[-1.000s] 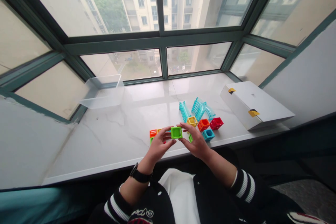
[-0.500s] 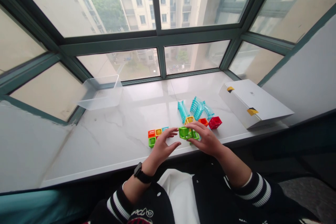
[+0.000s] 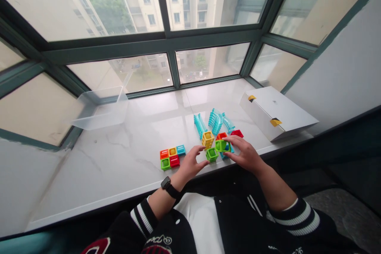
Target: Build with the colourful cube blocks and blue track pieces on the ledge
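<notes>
In front of you stands the window [image 3: 208, 36], and below it runs the pale sill [image 3: 133, 131]. At its right end sits the white box [image 3: 281, 107]; at its left end, the clear bin [image 3: 102, 117]. Your right hand [image 3: 246, 154] pinches the green cube [image 3: 219, 146] between thumb and fingers, in front of the orange cube [image 3: 221, 136] and partly hiding the blue cube [image 3: 224, 155]. Your left hand [image 3: 190, 162] is spread, thumb and fingers parted towards the lower green cube [image 3: 212, 154]; you cannot tell whether they touch it. Beyond your hands lie the blue tracks [image 3: 216, 121]. Left of your left hand is the five-block cluster [image 3: 170, 157]. The yellow cube [image 3: 207, 139] stands just behind the lower green cube, and the red cube [image 3: 237, 133] is partly behind your right hand.
</notes>
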Motion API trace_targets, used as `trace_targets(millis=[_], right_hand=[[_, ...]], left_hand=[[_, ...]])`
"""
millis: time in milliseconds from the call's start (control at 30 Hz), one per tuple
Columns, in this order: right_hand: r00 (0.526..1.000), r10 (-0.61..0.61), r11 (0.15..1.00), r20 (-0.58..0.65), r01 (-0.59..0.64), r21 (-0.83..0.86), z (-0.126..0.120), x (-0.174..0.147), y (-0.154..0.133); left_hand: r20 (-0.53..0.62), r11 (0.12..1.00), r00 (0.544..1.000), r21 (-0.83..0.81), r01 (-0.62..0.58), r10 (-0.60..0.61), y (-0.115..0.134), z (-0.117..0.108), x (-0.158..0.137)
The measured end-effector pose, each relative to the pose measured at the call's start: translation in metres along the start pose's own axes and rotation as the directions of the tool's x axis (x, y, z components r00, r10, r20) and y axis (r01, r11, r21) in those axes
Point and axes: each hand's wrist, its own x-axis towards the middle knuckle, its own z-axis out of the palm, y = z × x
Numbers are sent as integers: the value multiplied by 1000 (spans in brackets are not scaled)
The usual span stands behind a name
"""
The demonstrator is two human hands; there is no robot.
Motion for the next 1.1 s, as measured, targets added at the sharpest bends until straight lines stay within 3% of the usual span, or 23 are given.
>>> trace_targets(millis=[133, 400, 700, 1100], right_hand=[[1000, 12, 1000, 6, -12, 6, 5, -3, 6], [994, 38, 999, 101, -40, 25, 13, 1, 14], [976, 20, 999, 216, -27, 30, 31, 5, 17], [964, -17, 1000, 265, 19, -7, 42, 11, 20]], left_hand=[[6, 998, 1000, 54, -29, 28, -9, 13, 4], [-6, 993, 999, 109, 41, -41, -19, 29, 7], [-18, 997, 998, 56, 60, -59, -18, 29, 8], [9, 997, 1000, 75, 18, -19, -14, 28, 7]])
